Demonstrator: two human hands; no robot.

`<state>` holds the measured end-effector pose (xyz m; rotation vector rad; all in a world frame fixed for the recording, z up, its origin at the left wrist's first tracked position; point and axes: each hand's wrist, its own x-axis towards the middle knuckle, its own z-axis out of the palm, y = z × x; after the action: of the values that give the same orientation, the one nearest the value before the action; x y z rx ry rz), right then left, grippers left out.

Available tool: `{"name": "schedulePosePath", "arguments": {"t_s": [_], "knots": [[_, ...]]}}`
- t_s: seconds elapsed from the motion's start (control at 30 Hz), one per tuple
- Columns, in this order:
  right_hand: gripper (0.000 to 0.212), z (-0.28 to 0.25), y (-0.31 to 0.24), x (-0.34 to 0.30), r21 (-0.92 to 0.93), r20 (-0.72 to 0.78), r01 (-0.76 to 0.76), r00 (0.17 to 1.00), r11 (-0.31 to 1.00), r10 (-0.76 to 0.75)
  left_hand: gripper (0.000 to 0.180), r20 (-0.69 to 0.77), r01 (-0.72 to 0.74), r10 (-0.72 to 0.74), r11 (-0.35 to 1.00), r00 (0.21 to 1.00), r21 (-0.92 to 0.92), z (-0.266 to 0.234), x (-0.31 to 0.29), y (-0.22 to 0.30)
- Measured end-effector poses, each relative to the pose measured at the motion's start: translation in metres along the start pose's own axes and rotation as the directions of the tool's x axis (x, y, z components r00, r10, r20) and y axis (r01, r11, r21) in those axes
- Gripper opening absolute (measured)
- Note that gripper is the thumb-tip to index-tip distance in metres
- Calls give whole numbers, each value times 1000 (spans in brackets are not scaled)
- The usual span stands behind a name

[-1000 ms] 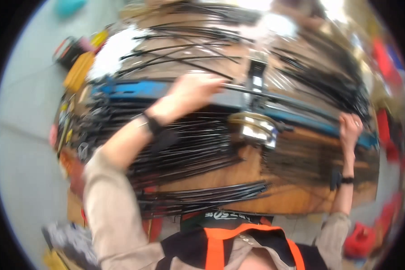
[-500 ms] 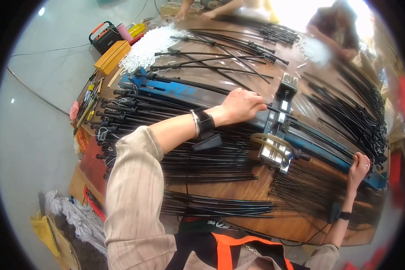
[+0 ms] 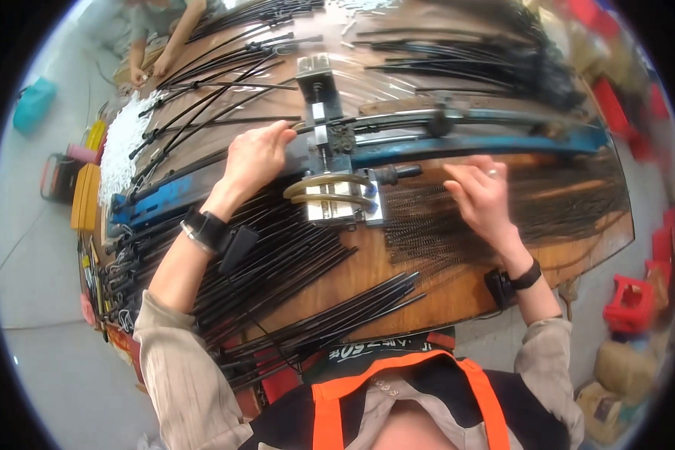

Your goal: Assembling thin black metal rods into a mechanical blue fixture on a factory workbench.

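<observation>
My left hand (image 3: 259, 157) is closed round a thin black rod just left of a metal clamping fixture (image 3: 330, 146). The rod's end passes from my fingers toward the fixture's upper part. The fixture sits across a long blue rail (image 3: 495, 148) and has yellowish hoses (image 3: 319, 182) looped over its near end. A black knob (image 3: 406, 172) juts from its right side. To the right of that knob, my right hand (image 3: 481, 196) hangs above a spread of dark coil springs (image 3: 442, 232). Its fingers are loosely bent, thumb apart, with nothing visible in them.
Bundles of black rods (image 3: 277, 255) lie near left; more rods (image 3: 465, 64) lie far right. White small pieces (image 3: 127, 142) are heaped at the far left, near a co-worker's hands (image 3: 154, 71). A red stool (image 3: 627, 301) stands on the floor at right.
My right hand has left the rail's right end and come back toward the fixture. The left hand stays beside the fixture. The whole view has swung to the right.
</observation>
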<state>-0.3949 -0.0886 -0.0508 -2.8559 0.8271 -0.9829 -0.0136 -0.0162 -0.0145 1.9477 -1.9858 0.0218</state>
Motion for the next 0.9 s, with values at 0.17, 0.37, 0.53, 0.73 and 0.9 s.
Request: {"name": "schedulePosePath", "arguments": {"t_s": [0.17,0.37,0.53,0.73,0.9], "knots": [[25,8,-16,8,113,-19,-45,999,993,48,23,30,13,-14,999,999,46,0,-2,-2],[23,35,-31,31,493,133,-120,989,862,62,20,-37,-13,15,999,999,49,0,-11,0],[22,49,-26,13,572,149,-160,985,804,90,15,-135,-134,154,980,979,147,19,-16,-7],[16,-4,-19,0,312,423,-70,903,947,-72,14,-157,-334,439,831,884,444,-3,2,-69],[26,-18,-79,-77,176,488,271,811,946,-323,25,-238,-175,551,593,800,786,-27,-15,-80]]}}
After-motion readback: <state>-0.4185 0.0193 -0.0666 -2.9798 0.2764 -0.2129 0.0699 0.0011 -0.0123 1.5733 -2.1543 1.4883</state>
